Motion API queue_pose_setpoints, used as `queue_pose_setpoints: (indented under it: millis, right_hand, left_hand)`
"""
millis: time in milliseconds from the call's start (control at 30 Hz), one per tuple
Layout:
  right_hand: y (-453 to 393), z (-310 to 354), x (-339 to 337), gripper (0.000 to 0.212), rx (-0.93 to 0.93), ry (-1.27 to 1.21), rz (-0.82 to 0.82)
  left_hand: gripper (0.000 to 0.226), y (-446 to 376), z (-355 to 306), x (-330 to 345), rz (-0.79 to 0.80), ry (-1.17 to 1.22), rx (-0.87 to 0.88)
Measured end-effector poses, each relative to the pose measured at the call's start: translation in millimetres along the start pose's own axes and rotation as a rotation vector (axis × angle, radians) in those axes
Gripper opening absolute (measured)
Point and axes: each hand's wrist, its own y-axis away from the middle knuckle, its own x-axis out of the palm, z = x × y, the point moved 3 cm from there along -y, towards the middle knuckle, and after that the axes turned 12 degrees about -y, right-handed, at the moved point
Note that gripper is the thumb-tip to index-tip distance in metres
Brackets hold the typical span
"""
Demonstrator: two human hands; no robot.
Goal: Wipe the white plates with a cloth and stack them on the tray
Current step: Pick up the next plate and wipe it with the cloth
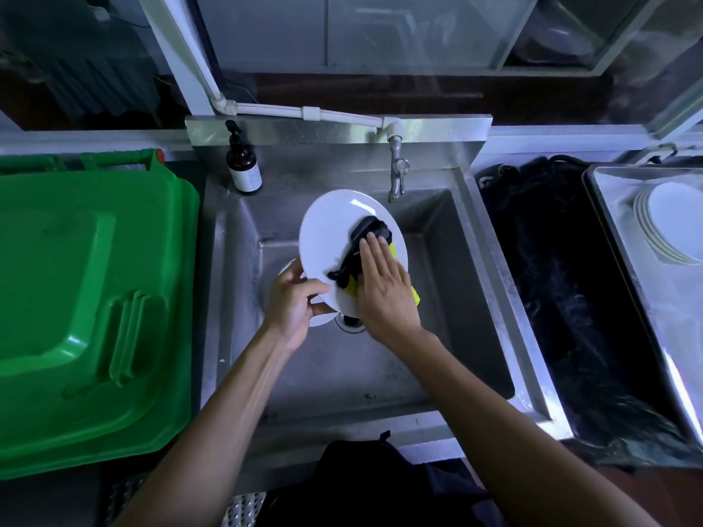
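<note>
A white plate [334, 230] is held tilted over the steel sink [456, 260]. My left hand [291, 304] grips its lower left rim, thumb on the face. My right hand [384, 287] lies with straight fingers on a black and yellow cloth [365, 237], pressing it against the plate's face. Part of another white plate [321, 320] shows below the held one, under my left hand. A stack of white plates [662, 226] sits in the metal tray [608, 237] at the far right.
A tap [397, 173] hangs over the sink's back edge, close above the plate. A brown pump bottle [243, 165] stands at the sink's back left corner. A green bin lid [87, 298] fills the left side. Black plastic bag [563, 298] lies between sink and tray.
</note>
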Motion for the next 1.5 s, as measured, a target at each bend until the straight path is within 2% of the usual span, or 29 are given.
queue_pose_setpoints:
  millis: [233,367,500,600,800,933,1233,1333,1500]
  right_hand:
    - [19,13,17,0.070,-0.105,0.004,-0.018]
    - [23,-5,23,0.058,0.030,-0.024,-0.040]
    - [19,-21,21,0.061,0.156,-0.032,-0.075]
    - [9,-30,11,0.062,0.228,-0.176,-0.107]
    - [-3,-41,-17,0.065,0.338,-0.550,-0.206]
    - [-9,-43,-34,0.049,0.295,-0.678,-0.275]
    - [-17,-56,-57,0.036,0.359,-0.686,-0.239]
    - [-16,-60,-60,0.032,0.331,-0.674,-0.232]
    - [-13,-60,-67,0.038,0.258,-0.635,-0.235]
  left_hand:
    - [0.046,0,0,-1,-0.002,0.023,0.000]
    - [0.048,2,2,0,-0.081,0.026,-0.007]
    - [0.043,2,6,-2,-0.140,-0.045,-0.007]
    - [0.041,0,6,-3,-0.140,-0.102,0.008]
    - [0.034,-3,0,-6,-0.052,-0.113,0.033]
    - [0.030,-7,-6,-11,0.002,-0.150,0.050]
    - [0.033,-23,-11,-33,0.147,-0.275,0.016]
    - [0.034,-33,-14,-39,0.170,-0.314,-0.006]
    - [0.042,-39,-18,-39,0.270,-0.443,-0.037]
